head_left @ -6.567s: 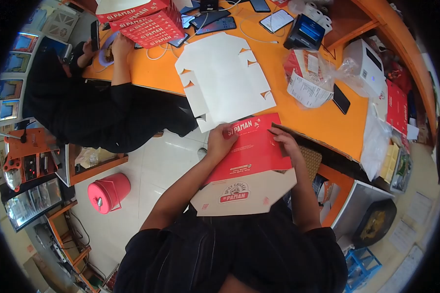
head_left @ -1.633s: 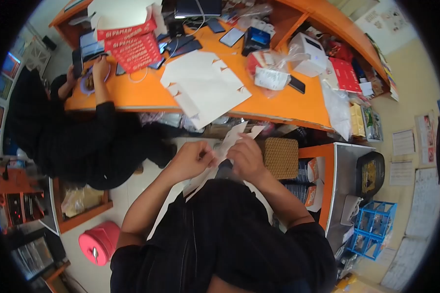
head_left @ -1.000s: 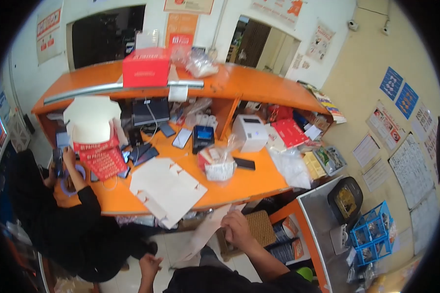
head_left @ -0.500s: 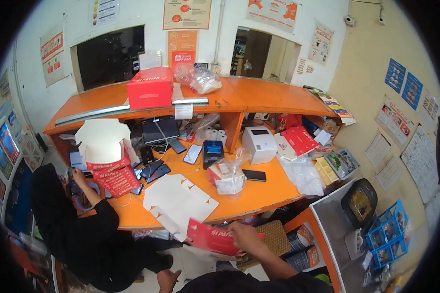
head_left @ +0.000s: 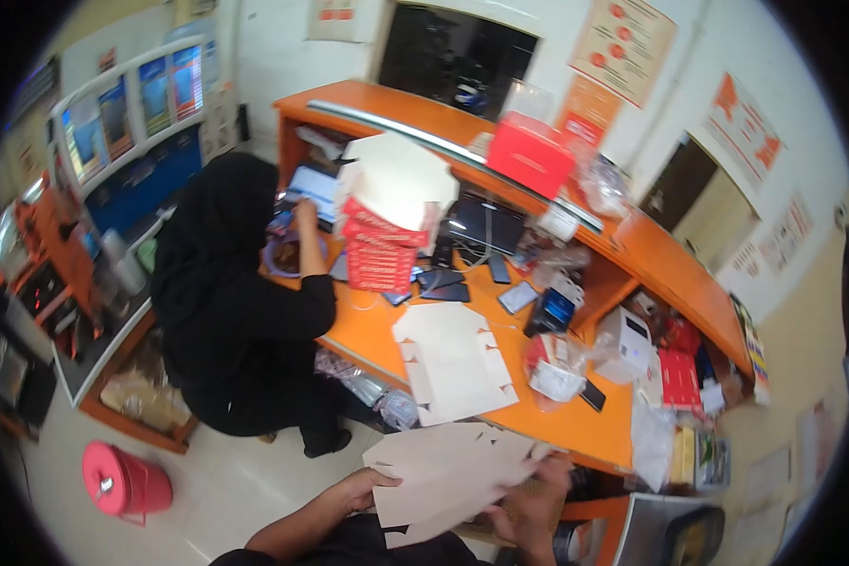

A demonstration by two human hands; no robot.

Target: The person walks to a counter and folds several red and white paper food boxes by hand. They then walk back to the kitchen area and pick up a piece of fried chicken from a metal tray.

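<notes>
A flat, unfolded cardboard box (head_left: 453, 476) is stretched between my hands in front of the counter, its pale inner side facing up. My left hand (head_left: 360, 491) grips its left edge, thumb on top. At the right edge, my right hand (head_left: 542, 491) is blurred by motion, with its fingers around the card's end. Another flat cardboard box (head_left: 455, 363) lies pale side up on the orange counter (head_left: 363, 319), just beyond the one I hold. Farther left stands a stack of red folded boxes (head_left: 379, 269) with an open white-lined box (head_left: 398, 184) on top.
A person in black (head_left: 241, 292) works at the counter's left end, one arm reaching over it. Phones, a card terminal (head_left: 552, 309), a wrapped package (head_left: 557, 370) and a white printer (head_left: 624, 344) crowd the counter. A pink bucket (head_left: 127, 479) stands on the floor at left.
My view has swung left. The box in my right hand, red side showing before, now shows its pale side, and my left hand, empty before, has taken hold of its left edge.
</notes>
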